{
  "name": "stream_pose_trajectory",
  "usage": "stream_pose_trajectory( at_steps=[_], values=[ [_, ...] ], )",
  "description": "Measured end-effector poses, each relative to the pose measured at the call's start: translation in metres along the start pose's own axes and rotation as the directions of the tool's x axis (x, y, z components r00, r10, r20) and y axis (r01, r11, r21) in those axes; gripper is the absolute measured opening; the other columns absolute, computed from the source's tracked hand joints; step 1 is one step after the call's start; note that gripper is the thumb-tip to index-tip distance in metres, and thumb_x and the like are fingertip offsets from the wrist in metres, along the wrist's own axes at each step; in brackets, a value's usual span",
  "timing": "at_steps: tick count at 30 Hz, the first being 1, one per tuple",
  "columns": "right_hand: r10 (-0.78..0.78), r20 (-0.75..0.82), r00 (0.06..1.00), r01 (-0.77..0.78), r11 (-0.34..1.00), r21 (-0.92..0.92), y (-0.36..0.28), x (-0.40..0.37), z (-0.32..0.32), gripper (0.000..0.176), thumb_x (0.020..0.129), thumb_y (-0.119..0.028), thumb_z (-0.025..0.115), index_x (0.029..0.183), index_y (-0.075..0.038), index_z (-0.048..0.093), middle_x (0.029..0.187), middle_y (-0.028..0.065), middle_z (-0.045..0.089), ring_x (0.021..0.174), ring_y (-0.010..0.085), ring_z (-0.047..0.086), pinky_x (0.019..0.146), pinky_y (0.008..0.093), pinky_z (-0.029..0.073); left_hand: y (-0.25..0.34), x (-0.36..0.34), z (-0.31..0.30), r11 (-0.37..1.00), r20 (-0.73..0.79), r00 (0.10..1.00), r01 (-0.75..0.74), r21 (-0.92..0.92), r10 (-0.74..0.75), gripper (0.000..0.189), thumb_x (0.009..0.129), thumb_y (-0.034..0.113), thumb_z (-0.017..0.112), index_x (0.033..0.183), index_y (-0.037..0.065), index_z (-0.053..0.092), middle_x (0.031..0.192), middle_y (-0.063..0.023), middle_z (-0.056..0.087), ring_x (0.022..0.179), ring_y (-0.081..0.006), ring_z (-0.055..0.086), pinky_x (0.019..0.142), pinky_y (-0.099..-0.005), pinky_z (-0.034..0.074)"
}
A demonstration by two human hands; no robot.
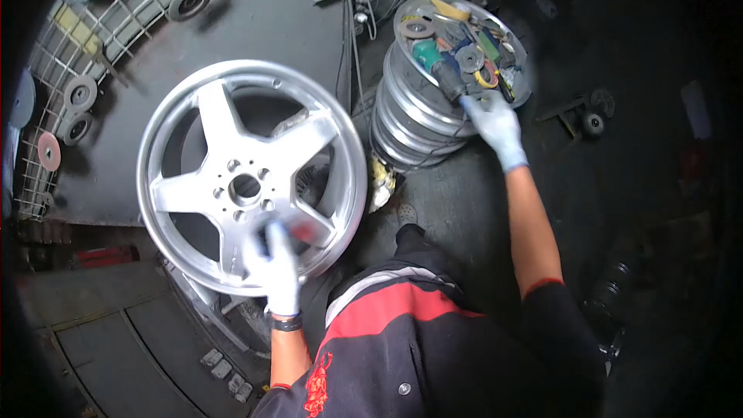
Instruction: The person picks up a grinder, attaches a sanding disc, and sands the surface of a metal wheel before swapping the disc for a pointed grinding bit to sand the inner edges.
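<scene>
A five-spoke silver alloy wheel rim lies face up in front of me. Over its lower spoke is my left hand, in a white glove and smeared by motion, so I cannot tell how its fingers lie. Dark and red blurs show beside those fingers. My right hand, gloved too, closes on the dark rear end of a green and black power grinder. The grinder rests among tools in a rim on top of a stack of wheel rims.
Beside the grinder are an abrasive disc, a yellow tape roll and several small tools. Discs hang on a wire rack at the left. Cables hang behind the wheel. A metal stand is at right.
</scene>
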State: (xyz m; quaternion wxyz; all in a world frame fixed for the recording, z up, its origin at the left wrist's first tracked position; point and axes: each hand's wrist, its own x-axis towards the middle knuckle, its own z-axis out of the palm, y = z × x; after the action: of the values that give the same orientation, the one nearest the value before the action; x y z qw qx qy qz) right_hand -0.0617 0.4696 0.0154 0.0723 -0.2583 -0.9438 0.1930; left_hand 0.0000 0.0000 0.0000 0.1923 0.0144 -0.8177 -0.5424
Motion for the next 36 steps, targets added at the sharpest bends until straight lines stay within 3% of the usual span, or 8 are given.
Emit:
stream_pose_trajectory(
  at_steps=[6, 8, 16, 19, 23, 27, 29, 36],
  values=[
    [0.083, 0.203, 0.976, -0.036, 0.974, -0.224, -0.019, 0.077, 0.004, 0.085, 0.078, -0.058, 0.071, 0.135, 0.003, 0.055, 0.129, 0.0288, 0.065, 0.122, 0.0398, 0.064, 0.104, 0.0447, 0.050, 0.098, 0.003, 0.139, 0.977, 0.508, 0.836, -0.147, -0.152, 0.204, 0.011, 0.093, 0.009, 0.068, 0.102, 0.003, 0.068, 0.089, -0.0133, 0.068, 0.077, -0.0266, 0.068, 0.070, -0.0362, 0.053],
    [0.103, 0.339, 0.935, -0.025, 0.974, -0.227, -0.011, 0.095, 0.000, 0.085, 0.077, -0.055, 0.069, 0.137, 0.002, 0.054, 0.132, 0.0290, 0.064, 0.124, 0.0378, 0.064, 0.104, 0.0439, 0.050, 0.120, 0.012, 0.186, 0.941, 0.602, 0.792, 0.270, -0.203, -0.097, 0.012, 0.098, 0.013, 0.067, 0.104, 0.003, 0.067, 0.088, -0.0033, 0.066, 0.079, -0.0108, 0.063, 0.069, -0.0284, 0.050],
    [-0.188, 0.026, 0.982, 0.127, 0.752, 0.647, 0.051, 0.066, 0.026, 0.055, 0.085, -0.042, 0.080, 0.105, 0.005, 0.061, 0.095, 0.0242, 0.071, 0.092, 0.0345, 0.072, 0.077, 0.0439, 0.056, 0.099, 0.050, 0.374, 0.928, 0.381, 0.921, 0.211, -0.307, -0.083, 0.064, 0.098, 0.017, 0.069, 0.152, 0.003, 0.038, 0.130, -0.0123, 0.060, 0.114, -0.0182, 0.060, 0.099, -0.0315, 0.049],
    [-0.397, 0.262, 0.880, -0.172, 0.249, 0.953, 0.034, 0.024, -0.016, 0.054, 0.092, -0.017, 0.077, 0.135, -0.004, 0.049, 0.100, 0.0010, 0.059, 0.074, 0.0070, 0.056, 0.062, 0.0250, 0.050, 0.146, 0.059, 0.370, 0.661, 0.532, 0.831, 0.491, -0.567, -0.161, 0.075, 0.095, 0.015, 0.072, 0.157, 0.006, 0.031, 0.137, -0.0140, 0.056, 0.125, -0.0229, 0.055, 0.107, -0.0365, 0.046],
    [-0.614, 0.146, 0.776, 0.192, 0.449, 0.872, 0.040, -0.015, -0.001, 0.070, 0.092, -0.039, 0.077, 0.139, 0.003, 0.047, 0.125, 0.0268, 0.064, 0.112, 0.0383, 0.067, 0.091, 0.0446, 0.053, 0.168, 0.049, 0.327, 0.507, 0.614, 0.735, 0.660, -0.554, -0.287, 0.067, 0.084, 0.006, 0.072, 0.145, 0.008, 0.045, 0.124, -0.0055, 0.059, 0.110, -0.0167, 0.059, 0.096, -0.0334, 0.051],
    [-0.680, 0.495, 0.541, 0.127, 0.648, 0.751, 0.043, 0.011, -0.051, 0.073, 0.087, -0.028, 0.082, 0.141, 0.004, 0.045, 0.124, 0.0239, 0.063, 0.107, 0.0292, 0.069, 0.085, 0.0379, 0.056, 0.150, 0.031, 0.279, 0.772, 0.567, 0.777, 0.530, -0.351, -0.275, 0.082, 0.075, 0.005, 0.081, 0.147, 0.007, 0.042, 0.122, -0.0059, 0.059, 0.108, -0.0163, 0.059, 0.093, -0.0315, 0.052],
    [-0.553, 0.185, 0.812, 0.074, 0.412, 0.908, 0.057, 0.012, -0.049, 0.084, 0.081, -0.019, 0.086, 0.149, 0.002, 0.040, 0.146, 0.0211, 0.050, 0.123, 0.0303, 0.061, 0.095, 0.0383, 0.054, 0.149, 0.017, 0.250, 0.890, 0.528, 0.823, 0.383, -0.249, -0.207, 0.107, 0.072, 0.011, 0.087, 0.158, 0.008, 0.023, 0.137, -0.0090, 0.051, 0.123, -0.0196, 0.053, 0.104, -0.0366, 0.047],
    [-0.807, 0.067, 0.587, 0.417, 0.373, 0.829, 0.010, -0.046, -0.038, 0.116, 0.065, -0.011, 0.092, 0.157, 0.004, 0.023, 0.155, 0.0271, 0.039, 0.142, 0.0380, 0.044, 0.115, 0.0465, 0.040, 0.155, -0.048, 0.165, 0.852, 0.685, 0.721, 0.421, -0.312, -0.105, 0.102, 0.074, 0.020, 0.086, 0.156, 0.005, 0.028, 0.148, -0.0147, 0.045, 0.139, -0.0233, 0.042, 0.117, -0.0388, 0.035]
  ],
)
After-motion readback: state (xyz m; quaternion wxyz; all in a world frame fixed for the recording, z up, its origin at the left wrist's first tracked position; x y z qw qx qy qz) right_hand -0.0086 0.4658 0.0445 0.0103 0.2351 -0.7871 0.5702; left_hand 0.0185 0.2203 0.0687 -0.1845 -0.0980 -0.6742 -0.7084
